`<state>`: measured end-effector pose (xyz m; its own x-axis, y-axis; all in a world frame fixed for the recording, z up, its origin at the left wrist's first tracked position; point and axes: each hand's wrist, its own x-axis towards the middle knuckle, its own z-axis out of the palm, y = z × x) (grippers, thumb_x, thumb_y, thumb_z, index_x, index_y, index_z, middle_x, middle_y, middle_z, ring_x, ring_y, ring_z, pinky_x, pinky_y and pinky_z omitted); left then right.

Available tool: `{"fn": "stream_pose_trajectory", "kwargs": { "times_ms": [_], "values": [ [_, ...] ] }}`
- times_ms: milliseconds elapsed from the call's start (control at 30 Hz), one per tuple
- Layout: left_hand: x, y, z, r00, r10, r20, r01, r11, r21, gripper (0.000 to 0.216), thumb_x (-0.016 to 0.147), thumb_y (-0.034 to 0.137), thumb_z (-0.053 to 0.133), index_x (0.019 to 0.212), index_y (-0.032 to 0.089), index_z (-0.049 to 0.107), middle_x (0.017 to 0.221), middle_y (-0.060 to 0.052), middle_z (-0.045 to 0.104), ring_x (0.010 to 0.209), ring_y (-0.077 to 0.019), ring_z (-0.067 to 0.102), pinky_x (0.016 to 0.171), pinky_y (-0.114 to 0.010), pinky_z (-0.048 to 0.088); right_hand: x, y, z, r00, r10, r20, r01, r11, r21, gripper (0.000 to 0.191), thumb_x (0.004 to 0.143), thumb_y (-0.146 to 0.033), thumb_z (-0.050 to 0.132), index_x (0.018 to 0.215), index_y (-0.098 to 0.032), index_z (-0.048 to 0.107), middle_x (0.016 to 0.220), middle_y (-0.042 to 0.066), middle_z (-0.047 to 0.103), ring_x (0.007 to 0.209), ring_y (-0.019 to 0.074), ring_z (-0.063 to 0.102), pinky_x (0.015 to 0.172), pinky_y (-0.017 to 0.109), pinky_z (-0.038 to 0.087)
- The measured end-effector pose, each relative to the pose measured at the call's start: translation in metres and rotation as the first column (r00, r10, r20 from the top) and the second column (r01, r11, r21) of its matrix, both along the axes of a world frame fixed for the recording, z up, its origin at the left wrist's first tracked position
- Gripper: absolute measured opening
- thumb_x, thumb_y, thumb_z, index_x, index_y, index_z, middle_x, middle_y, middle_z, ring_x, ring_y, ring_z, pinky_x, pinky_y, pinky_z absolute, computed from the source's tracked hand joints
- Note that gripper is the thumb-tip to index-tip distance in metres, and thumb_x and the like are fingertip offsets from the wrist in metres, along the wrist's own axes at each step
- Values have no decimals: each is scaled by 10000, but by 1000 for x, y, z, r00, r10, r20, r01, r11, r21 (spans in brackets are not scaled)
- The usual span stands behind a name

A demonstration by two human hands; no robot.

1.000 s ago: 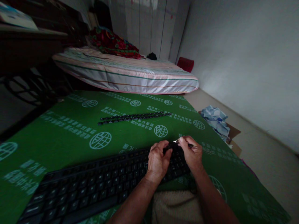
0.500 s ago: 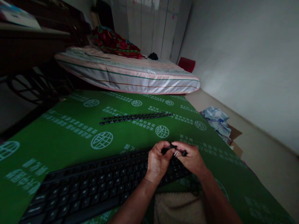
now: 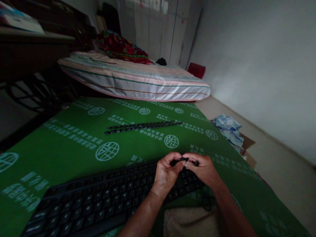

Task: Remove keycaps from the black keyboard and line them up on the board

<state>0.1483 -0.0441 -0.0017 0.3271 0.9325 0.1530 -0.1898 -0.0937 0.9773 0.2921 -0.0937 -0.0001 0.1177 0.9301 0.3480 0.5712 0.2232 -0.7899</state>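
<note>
Over the right end of a black computer keyboard (image 3: 93,197), both hands meet with thumbs and index fingers pinched. My left hand (image 3: 168,171) is closed on one end of a small black piece (image 3: 183,158), mostly covered by fingers. The same piece runs into my right hand (image 3: 203,168), also closed. Thin pale strands (image 3: 189,162) show between the right fingers, beside a dark rounded end (image 3: 196,163). What exactly the piece is, I cannot make out. Farther off, two dark, knobbly bead-like strips (image 3: 143,126) lie side by side on the green printed board (image 3: 133,144).
Beige cloth (image 3: 190,222) lies nearest me, with a thin black cord (image 3: 207,204) beside it. Behind the board stands a bed (image 3: 138,82) with a striped cover. Crumpled blue-white material (image 3: 227,126) and cardboard (image 3: 247,143) lie on the floor at right.
The hands stay almost in the same place, with the fingertips slightly closer together. The pale strands show less plainly than before. The view has shifted slightly.
</note>
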Motion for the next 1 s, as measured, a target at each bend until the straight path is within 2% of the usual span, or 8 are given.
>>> {"fn": "stream_pose_trajectory", "kwargs": {
  "times_ms": [300, 500, 600, 700, 833, 900, 1000],
  "values": [
    [-1, 0, -2, 1000, 1, 6, -1, 999, -39, 36, 646, 144, 677, 657, 154, 644, 668, 15, 616, 672, -127, 561, 689, -218, 451, -3, 5, 11, 999, 46, -3, -46, 986, -158, 130, 731, -251, 592, 808, -177, 668, 613, -23, 584, 541, 87, 506, 520, 181, 394],
    [-1, 1, -4, 999, 9, -52, -8, 1000, 12, 50, 662, 168, 678, 681, 158, 633, 683, 6, 634, 690, -141, 586, 697, -229, 462, 1, 10, 20, 996, 92, -18, -94, 971, -221, 133, 704, -217, 598, 816, -174, 656, 595, -36, 565, 531, 83, 489, 514, 185, 376],
    [0, 1, -8, 996, 34, -88, -30, 998, 48, 90, 691, 164, 653, 777, 170, 626, 778, -10, 668, 768, -158, 618, 742, -245, 473, 15, 24, 21, 995, 103, -13, -103, 964, -247, 69, 702, -214, 591, 728, -171, 638, 563, -37, 560, 516, 86, 495, 516, 193, 382],
    [1, -1, -12, 978, 47, -204, -20, 991, 129, 93, 751, 128, 571, 811, 181, 618, 830, -26, 685, 807, -170, 634, 769, -277, 480, 31, 45, 14, 996, 92, -5, -90, 960, -264, 91, 711, -243, 593, 668, -163, 599, 543, -32, 552, 485, 87, 500, 515, 206, 394],
    [1, -4, -11, 871, 120, -476, 55, 940, 337, 201, 732, 31, 513, 793, 181, 632, 798, -40, 671, 808, -203, 616, 766, -332, 476, 39, 61, 0, 996, 79, -30, -84, 942, -326, 104, 715, -251, 590, 755, -159, 618, 514, -44, 534, 428, 76, 475, 466, 197, 375],
    [1, -5, -9, 841, 143, -522, 73, 926, 371, 230, 734, 13, 497, 818, 181, 629, 805, -42, 667, 812, -202, 610, 766, -332, 482, 39, 60, -3, 999, 29, -24, -36, 943, -330, 118, 731, -264, 575, 756, -159, 622, 498, -43, 528, 409, 70, 451, 434, 189, 355],
    [1, -5, -9, 837, 145, -528, 73, 926, 371, 248, 746, -1, 476, 830, 181, 621, 811, -39, 665, 803, -185, 611, 768, -319, 493, 38, 53, -2, 998, -15, -55, -5, 939, -343, 137, 736, -283, 570, 745, -158, 626, 505, -32, 546, 401, 69, 440, 400, 182, 339]
  ]
}}
